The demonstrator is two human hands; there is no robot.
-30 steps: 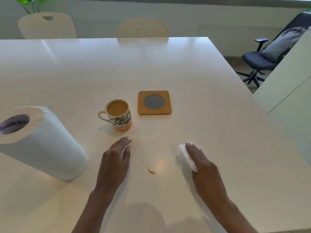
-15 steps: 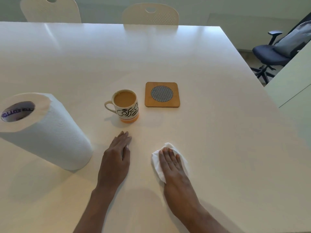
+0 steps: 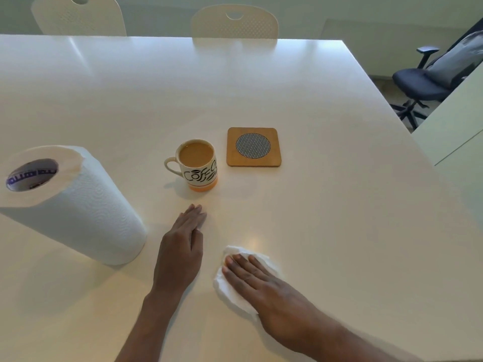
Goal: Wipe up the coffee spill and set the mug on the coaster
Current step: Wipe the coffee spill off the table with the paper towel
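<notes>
A white mug (image 3: 199, 165) with black lettering and an orange base stands full of coffee on the white table (image 3: 326, 205). Just right of it lies a square wooden coaster (image 3: 253, 147) with a round mesh centre, nothing on it. My right hand (image 3: 264, 286) presses flat on a crumpled white paper towel (image 3: 232, 288) on the table in front of the mug. A faint brown stain shows at the towel's far edge. No spill is visible on the bare table. My left hand (image 3: 183, 246) rests flat, fingers together, just short of the mug.
A large paper towel roll (image 3: 78, 205) stands at the left. Two pale chairs (image 3: 235, 22) sit at the table's far side. A dark office chair (image 3: 428, 82) and a second white table edge (image 3: 454, 131) lie to the right.
My right hand slid the paper towel leftward over the small brown coffee drop, which no longer shows. The left hand stayed put. The view tilted down slightly.
</notes>
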